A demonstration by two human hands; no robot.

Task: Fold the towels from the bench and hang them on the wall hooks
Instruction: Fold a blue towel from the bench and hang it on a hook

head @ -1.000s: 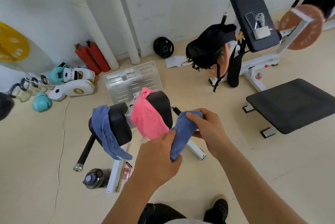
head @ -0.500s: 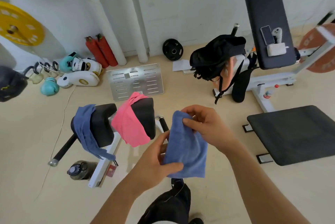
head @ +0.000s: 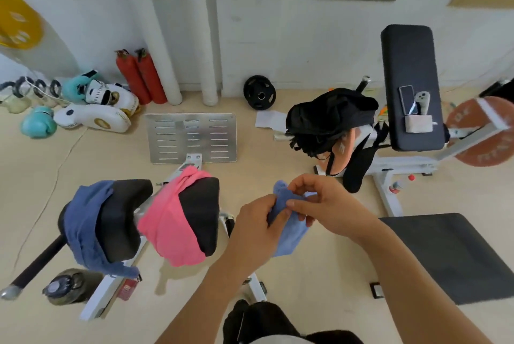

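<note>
**Light blue towel mid-fold, two more waiting on the pads**

Starting at your left: a dark blue towel hangs over the left black pad of the surface, its tail drooping off the pad's near edge toward the water bottle on the floor. Just beside it, a pink towel is draped across the right pad, bunched at the far edge. Neither is folded yet.

Next comes your left hand, its grip pinching the near fold of the light blue towel. Your right hand pinches the same cloth from the far side, thumb and forefinger closed on its top edge. The towel is in the air between both hands, over bare floor, with its lower part hanging free.

What could go wrong, as I judge it: both holds are fingertip pinches on soft, thick cloth, so shifting either hand to make the next crease could let a layer slide out and undo the fold, or drop the towel on the floor. The loose lower corner may also fold in crooked. No wall hooks are in view (you will have to turn to find them), and a loosely folded towel could open on the way.
</note>
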